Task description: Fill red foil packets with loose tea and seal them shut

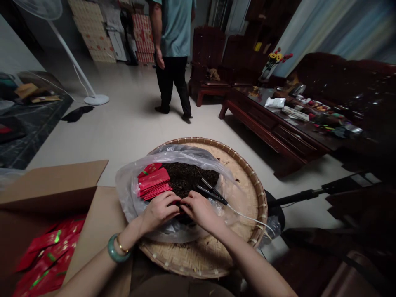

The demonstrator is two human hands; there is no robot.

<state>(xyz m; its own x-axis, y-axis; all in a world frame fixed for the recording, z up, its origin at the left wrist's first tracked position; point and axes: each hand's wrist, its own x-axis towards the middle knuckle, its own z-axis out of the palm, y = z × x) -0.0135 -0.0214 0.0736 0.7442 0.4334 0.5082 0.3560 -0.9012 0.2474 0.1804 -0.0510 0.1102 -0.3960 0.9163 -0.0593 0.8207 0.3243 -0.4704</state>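
My left hand (163, 208) and my right hand (199, 208) meet over the front of a clear plastic bag (126, 181). Both have their fingertips pinched on what looks like a small red packet, mostly covered by the fingers. Dark loose tea leaves (193, 175) fill the bag behind my hands. On the leaves, beyond my left hand, rests a stack of flat red packets (154, 183). A black hair straightener (213, 194) with its jaws apart lies just past my right hand, its white cord running right. A round woven bamboo tray (247, 173) carries the bag.
An open cardboard box (105, 222) at the left holds many red packets (52, 251). A person (175, 41) stands beyond the tray, facing away. A low wooden table (262, 123) with clutter is at the right. A white fan's base (96, 99) stands on the floor.
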